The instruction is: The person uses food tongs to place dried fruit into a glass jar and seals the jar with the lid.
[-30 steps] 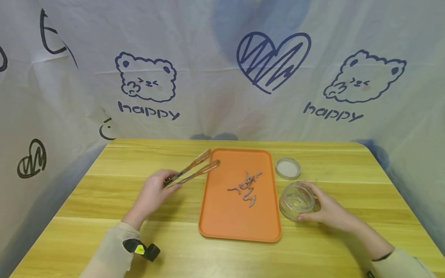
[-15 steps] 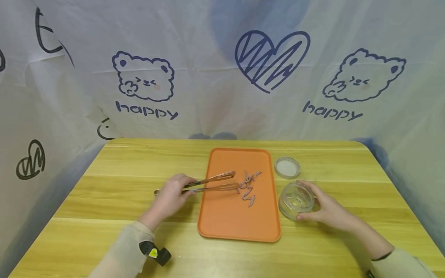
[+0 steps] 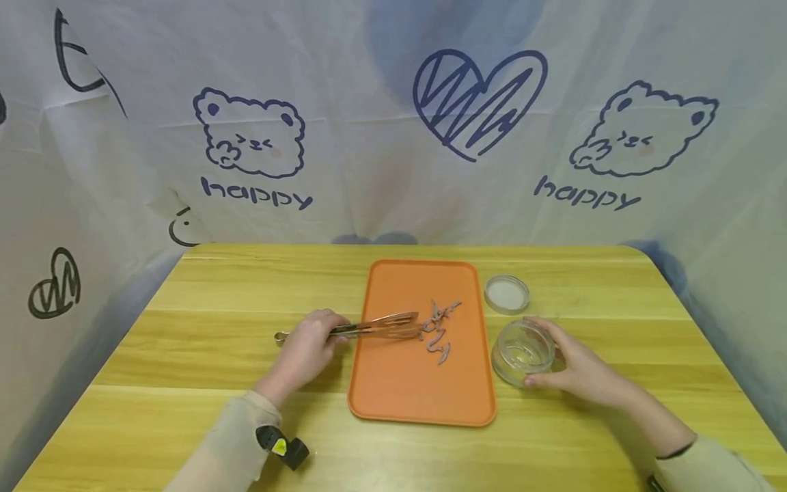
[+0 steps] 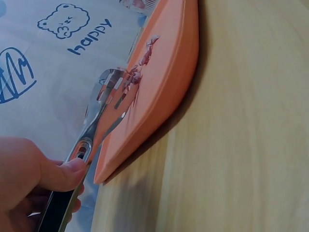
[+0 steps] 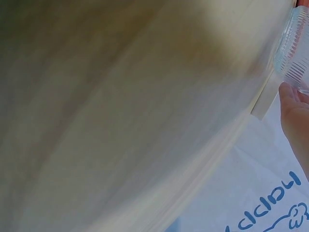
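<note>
Our left hand (image 3: 305,346) pinched the metal tongs (image 3: 375,326), blades almost together around one pink worm-like strip (image 3: 428,325) mid-tray (image 3: 393,396); soft, light, slippery, best nipped mid-body. At 3 o'clock, right-hand (image 3: 578,365) fingers curled around the glass jar (image 3: 521,352).

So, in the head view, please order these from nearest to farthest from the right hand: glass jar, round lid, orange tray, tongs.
1. glass jar, touching the right hand.
2. round lid, behind the jar.
3. orange tray, left of the jar.
4. tongs, far left, in the left hand.
</note>
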A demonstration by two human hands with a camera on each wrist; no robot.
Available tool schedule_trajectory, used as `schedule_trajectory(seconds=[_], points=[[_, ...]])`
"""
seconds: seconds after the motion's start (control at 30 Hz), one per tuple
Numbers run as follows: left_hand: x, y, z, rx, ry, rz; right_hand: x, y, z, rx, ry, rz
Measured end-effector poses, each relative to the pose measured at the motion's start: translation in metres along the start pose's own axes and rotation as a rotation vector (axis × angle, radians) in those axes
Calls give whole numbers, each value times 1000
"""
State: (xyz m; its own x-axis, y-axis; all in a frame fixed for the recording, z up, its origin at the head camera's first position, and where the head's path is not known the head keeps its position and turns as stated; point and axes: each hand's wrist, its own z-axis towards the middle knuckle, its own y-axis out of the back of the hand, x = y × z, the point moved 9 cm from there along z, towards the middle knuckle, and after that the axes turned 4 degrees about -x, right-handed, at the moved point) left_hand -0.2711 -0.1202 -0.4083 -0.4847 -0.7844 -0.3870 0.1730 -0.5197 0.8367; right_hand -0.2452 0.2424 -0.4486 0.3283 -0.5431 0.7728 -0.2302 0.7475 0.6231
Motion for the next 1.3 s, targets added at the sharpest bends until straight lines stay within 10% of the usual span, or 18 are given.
schedule_trajectory(seconds=[1.3], points=[[-1,16,2,-145,57,2,1,0,-1,4,-17,-2]])
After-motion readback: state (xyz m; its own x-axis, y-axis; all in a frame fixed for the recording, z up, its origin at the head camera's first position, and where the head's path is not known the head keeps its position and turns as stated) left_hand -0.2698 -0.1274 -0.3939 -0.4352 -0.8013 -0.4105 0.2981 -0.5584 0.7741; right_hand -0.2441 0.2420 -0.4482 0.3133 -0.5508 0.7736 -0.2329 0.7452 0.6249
